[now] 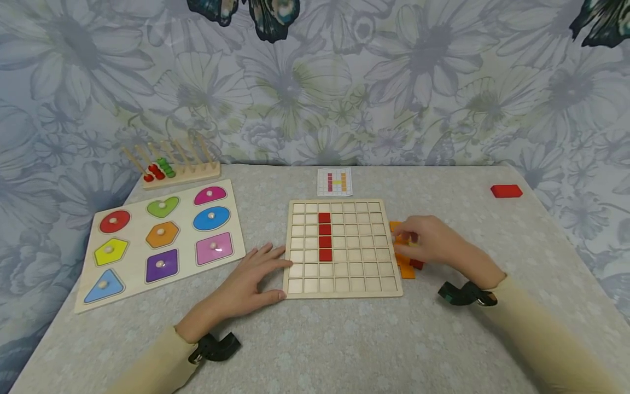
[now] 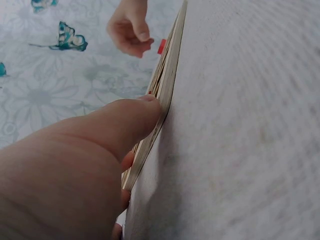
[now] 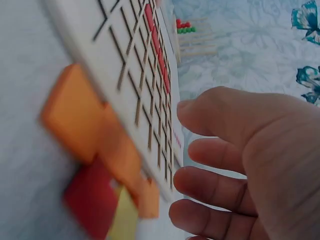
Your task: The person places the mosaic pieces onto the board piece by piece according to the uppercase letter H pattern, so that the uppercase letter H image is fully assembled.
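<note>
A square wooden grid board lies mid-table, with several red tiles in one column of its cells. At its left edge rests my left hand, fingers spread; in the left wrist view the thumb touches the board's side. My right hand hovers by the right edge with fingers loosely bent. The right wrist view shows nothing between those fingers. Near them lie loose orange tiles, a red tile and a yellow tile, partly hidden by the hand in the head view.
Behind the board lies a small pattern card. A knobbed shape puzzle occupies the left side, with a wooden peg rack of red and green beads behind it. One red block sits far right. A patterned wall stands behind.
</note>
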The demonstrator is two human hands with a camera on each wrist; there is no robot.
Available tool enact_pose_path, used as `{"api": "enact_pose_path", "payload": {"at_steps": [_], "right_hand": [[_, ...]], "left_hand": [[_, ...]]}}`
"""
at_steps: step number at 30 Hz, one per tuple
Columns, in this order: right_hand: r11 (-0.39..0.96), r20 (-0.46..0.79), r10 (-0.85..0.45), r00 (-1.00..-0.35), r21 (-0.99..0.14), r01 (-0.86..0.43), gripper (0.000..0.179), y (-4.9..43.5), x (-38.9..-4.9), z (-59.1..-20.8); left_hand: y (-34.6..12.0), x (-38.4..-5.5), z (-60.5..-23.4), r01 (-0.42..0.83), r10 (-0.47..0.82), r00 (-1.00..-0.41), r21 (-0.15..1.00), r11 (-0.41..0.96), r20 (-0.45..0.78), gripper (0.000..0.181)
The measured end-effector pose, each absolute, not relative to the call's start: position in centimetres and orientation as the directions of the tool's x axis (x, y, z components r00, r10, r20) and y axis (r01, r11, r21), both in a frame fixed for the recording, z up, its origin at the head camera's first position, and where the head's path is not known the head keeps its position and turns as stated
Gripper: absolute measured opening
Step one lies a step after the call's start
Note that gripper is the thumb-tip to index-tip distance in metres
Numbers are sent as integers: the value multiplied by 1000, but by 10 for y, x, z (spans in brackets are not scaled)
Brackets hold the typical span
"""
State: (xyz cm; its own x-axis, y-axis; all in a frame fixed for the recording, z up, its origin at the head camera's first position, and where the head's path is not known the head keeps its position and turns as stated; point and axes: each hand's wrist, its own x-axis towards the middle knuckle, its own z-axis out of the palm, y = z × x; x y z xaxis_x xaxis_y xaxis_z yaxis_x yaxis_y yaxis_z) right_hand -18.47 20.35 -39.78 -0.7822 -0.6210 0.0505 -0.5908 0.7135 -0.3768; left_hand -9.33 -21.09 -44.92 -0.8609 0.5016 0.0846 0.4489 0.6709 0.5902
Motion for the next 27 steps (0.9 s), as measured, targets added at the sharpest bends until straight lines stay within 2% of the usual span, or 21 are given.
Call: {"api": "enact_pose_path", "payload": {"at_steps": [5, 14, 27], "right_hand": [[749, 34, -574, -818, -384, -541, 24, 225, -172, -403], [761, 68, -545, -836, -378, -527, 22, 248, -157, -414], [777, 70, -502, -862, -402, -485, 23, 258, -152, -423]], "left_hand": [[-212, -93, -449, 454, 503, -860, 589, 668, 92, 54], [-213, -93, -449, 459, 500, -859, 587, 666, 105, 54], [-212, -93, -450, 460, 507, -857, 588, 665, 97, 54]]}}
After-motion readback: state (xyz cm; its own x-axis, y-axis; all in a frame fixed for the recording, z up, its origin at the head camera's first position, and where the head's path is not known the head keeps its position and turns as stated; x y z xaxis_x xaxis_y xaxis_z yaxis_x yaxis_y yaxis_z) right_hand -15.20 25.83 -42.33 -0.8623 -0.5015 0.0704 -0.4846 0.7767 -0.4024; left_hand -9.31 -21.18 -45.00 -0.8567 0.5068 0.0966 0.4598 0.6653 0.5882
